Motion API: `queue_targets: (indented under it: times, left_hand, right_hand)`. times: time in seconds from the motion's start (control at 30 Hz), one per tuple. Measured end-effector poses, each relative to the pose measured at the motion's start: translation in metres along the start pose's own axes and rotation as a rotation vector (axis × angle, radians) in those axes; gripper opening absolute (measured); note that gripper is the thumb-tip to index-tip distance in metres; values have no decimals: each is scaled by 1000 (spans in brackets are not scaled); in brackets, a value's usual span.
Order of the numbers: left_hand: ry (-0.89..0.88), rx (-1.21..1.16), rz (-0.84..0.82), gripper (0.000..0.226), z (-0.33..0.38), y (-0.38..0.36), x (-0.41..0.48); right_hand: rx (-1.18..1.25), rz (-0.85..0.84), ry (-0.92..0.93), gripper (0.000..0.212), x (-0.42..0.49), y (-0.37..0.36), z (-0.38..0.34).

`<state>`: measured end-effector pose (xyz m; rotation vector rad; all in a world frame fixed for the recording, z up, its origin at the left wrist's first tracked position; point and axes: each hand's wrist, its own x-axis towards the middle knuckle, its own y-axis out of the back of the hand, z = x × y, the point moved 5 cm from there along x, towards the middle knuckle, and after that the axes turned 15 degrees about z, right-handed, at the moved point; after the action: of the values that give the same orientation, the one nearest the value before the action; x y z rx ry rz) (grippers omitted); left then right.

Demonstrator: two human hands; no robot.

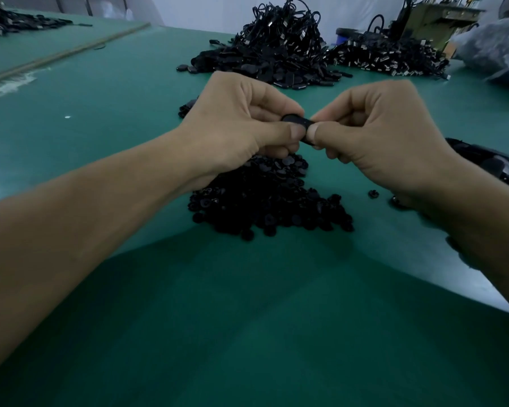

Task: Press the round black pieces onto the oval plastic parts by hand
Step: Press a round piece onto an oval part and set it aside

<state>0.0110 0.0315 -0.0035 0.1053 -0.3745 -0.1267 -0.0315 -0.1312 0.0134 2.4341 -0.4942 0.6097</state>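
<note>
Held: one black oval part (299, 121), pinched at one end by my left hand (241, 121) and at the other by my right hand (373, 133), my thumbs nearly meeting under it.
Below my hands, on the green table (247, 318): a pile of round pieces (265, 201), with a stray piece (373, 194) just to its right.
Far side: a cable heap (276, 51), a second heap (388, 57) and a bag (494, 48).

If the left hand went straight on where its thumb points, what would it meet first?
Probably the right hand, whose thumb faces the left hand across the black part both pinch.
</note>
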Motion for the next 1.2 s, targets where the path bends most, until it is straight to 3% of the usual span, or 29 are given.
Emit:
queue_targets:
  times: [0.27,0.43,0.6,0.73,0.83,1.0,1.13,1.2]
  left_hand:
    - [-98,140,-29,9,2,2,4]
    - [-106,202,111,13,-8,12,15]
    - [23,171,418,16,-34,47,33]
    - [60,282,523,26,-46,67,43]
    - [73,371,535,23,-53,70,49]
    - [168,387,484,24,-62,70,57]
    - [136,470,413,27,-60,64,58]
    - [151,443,318,52,-61,58,59]
  right_hand:
    - [1,-29,49,9,-1,-2,-1]
    - [-35,-35,20,18,3,-4,8]
    - [-590,55,130,29,19,20,34]
    - [-962,-81,87,30,27,25,58]
    - [-1008,-142,54,31,23,18,63]
    - [-907,-55,79,22,25,18,60]
    - [-850,-25,72,16,25,18,61]
    - [-817,-14,40,14,25,20,63]
